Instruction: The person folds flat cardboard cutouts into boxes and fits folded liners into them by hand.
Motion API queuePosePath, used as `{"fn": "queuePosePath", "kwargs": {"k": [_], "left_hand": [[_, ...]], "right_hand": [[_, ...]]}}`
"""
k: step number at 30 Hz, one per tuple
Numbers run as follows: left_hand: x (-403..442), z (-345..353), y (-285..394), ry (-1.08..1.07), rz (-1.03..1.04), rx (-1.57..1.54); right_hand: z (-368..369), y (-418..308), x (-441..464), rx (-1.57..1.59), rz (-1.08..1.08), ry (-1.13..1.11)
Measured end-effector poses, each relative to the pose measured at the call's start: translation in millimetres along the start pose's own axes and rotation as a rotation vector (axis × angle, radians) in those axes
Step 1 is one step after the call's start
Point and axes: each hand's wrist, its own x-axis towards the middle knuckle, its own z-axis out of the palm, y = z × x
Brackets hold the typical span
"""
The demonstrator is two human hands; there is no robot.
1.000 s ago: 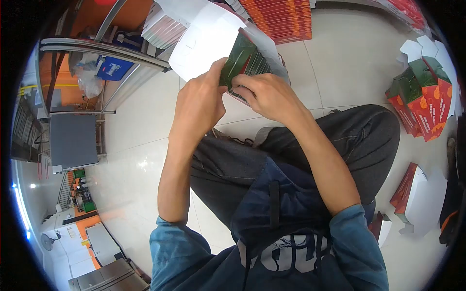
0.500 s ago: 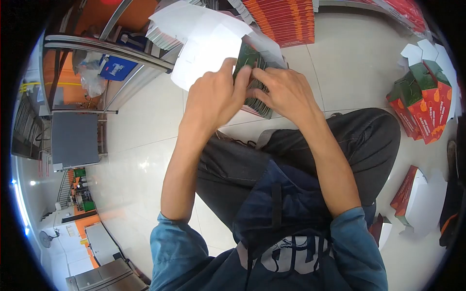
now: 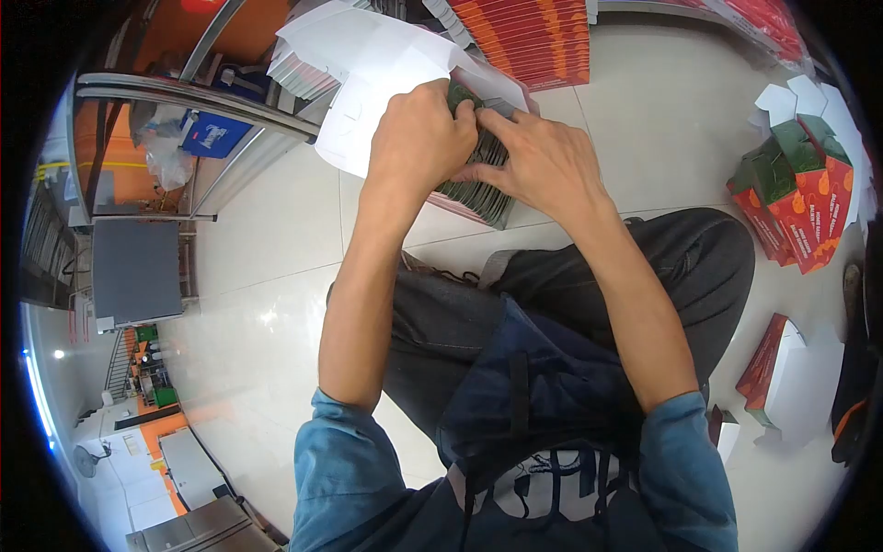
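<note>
A cardboard box [image 3: 354,55] with wide white flaps and a dark green part lies on a stack of flat green-edged cartons [image 3: 480,202] in front of me. My left hand [image 3: 418,133] is closed on its green part, fingers curled over and the thumb towards the middle. From the other side my right hand [image 3: 549,164] grips it, with index finger and thumb bent inward by the green panels. The fingertips of both hands nearly meet there, and what lies under them is partly hidden.
Red printed cartons [image 3: 521,41] stand in a row at the back. Partly formed red and green boxes [image 3: 796,189] sit on the tiled floor at right, with another red and white box [image 3: 777,373] nearer. A metal-framed rack [image 3: 198,101] is at left.
My left hand has turned and moved slightly up and inward over the green part. The right hand stays close beside it. The whole view has shifted a little.
</note>
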Motion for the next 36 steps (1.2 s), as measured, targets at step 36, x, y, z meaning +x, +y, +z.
{"fn": "queuePosePath", "kwargs": {"k": [36], "left_hand": [[3.2,-6.8,7.2,-0.100,-0.035,0.047]], "right_hand": [[17.7,8.3,-0.7,-0.037,0.003,0.176]]}}
